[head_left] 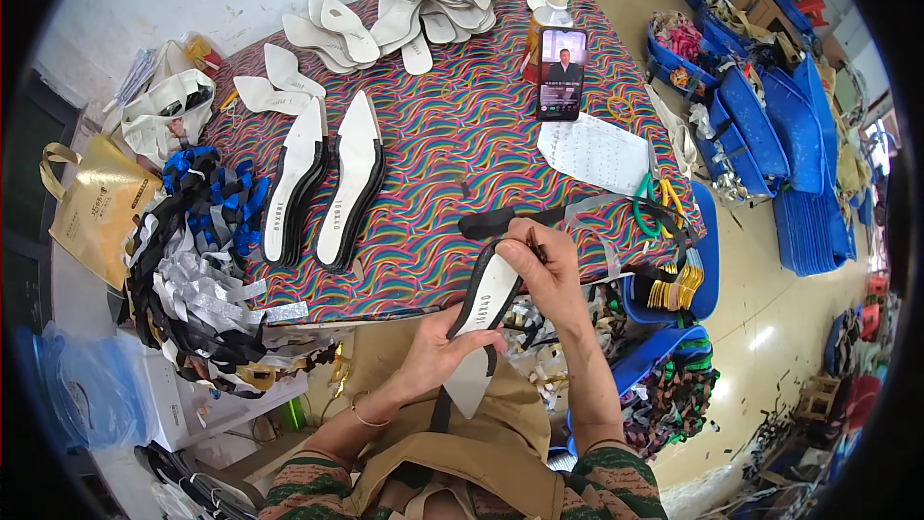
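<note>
A white shoe insole [491,294] with black edging strip around its heel end lies tilted between my hands, its pointed toe toward my lap. My left hand [433,356] is closed around its middle, thumb across the white face. At the heel end, my right hand [547,274] pinches the black-edged rim between thumb and fingers. What else those fingers may hold is hidden. A black strip [486,224] lies on the table just behind the right hand. Green-handled scissors [647,207] and a yellow-handled tool [671,202] rest at the table's right edge.
Two stacks of black-edged insoles [294,188] [349,188] stand left on the patterned tablecloth [433,154]. Plain insoles [438,0] pile up at the back. A phone [561,72] leans on a bottle [553,10] near a paper sheet [597,154]. Strip bundles [192,270] hang left; blue baskets [760,125] stand right.
</note>
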Available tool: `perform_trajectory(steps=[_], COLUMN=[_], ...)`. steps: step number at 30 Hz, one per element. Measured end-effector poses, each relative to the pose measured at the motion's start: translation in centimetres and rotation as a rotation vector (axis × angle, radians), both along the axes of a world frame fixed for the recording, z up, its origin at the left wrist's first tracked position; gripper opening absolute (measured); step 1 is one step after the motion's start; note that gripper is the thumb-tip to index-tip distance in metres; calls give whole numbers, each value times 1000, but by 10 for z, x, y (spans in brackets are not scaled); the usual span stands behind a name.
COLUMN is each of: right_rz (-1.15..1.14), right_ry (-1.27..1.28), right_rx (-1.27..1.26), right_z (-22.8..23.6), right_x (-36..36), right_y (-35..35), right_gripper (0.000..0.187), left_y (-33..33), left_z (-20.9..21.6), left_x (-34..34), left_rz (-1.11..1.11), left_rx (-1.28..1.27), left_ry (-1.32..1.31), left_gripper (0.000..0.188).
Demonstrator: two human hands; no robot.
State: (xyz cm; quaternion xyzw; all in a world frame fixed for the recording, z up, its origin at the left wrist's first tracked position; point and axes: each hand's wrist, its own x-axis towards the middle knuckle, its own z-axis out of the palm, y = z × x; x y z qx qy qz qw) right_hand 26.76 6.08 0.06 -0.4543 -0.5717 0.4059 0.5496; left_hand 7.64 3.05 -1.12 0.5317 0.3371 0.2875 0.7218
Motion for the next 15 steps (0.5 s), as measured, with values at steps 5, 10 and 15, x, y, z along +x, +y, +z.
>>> perform_trajectory(steps=[5, 10, 15], right_rz=[-228, -209, 54], right_ry=[396, 676, 448], right_rx=[-70, -213, -403], right_z=[-8, -19, -25], right_x=[-28, -39, -30], right_y=[-11, -21, -38], right_gripper=[10, 21, 22], left_y=[-3, 9, 21], left_z=[-6, 4, 1], left_x=[3, 4, -3], left_rz=[22, 109, 79], left_rx=[37, -120, -91], left_ry=[23, -14, 19], left_gripper=[17, 16, 19])
